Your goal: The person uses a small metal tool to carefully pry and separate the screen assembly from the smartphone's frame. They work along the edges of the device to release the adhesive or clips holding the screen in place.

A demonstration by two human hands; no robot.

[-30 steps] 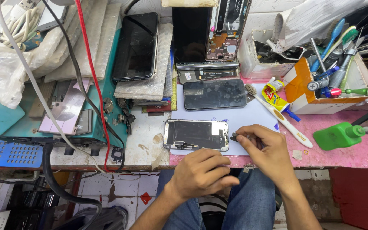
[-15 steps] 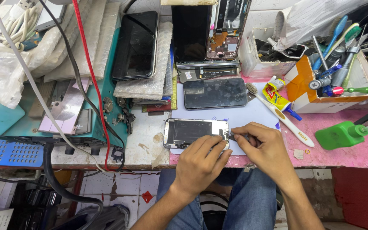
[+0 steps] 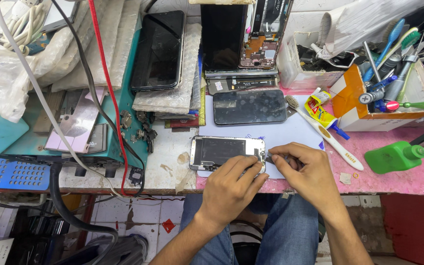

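An opened phone body lies face-up on a white sheet at the bench's front edge. My left hand rests on its right lower corner, fingers pressing it down. My right hand is just right of the phone, pinching a small dark tool whose tip meets the phone's right end. A dark phone screen lies flat just behind.
A white toothbrush and a yellow glue tube lie right of the sheet. A green bottle lies on the pink bench top. An orange box of tools stands at the right. Phones, cables and bubble wrap crowd the left.
My left hand has moved up from the bench edge onto the phone's right corner. My right hand has stayed at the phone's right end with the tool.
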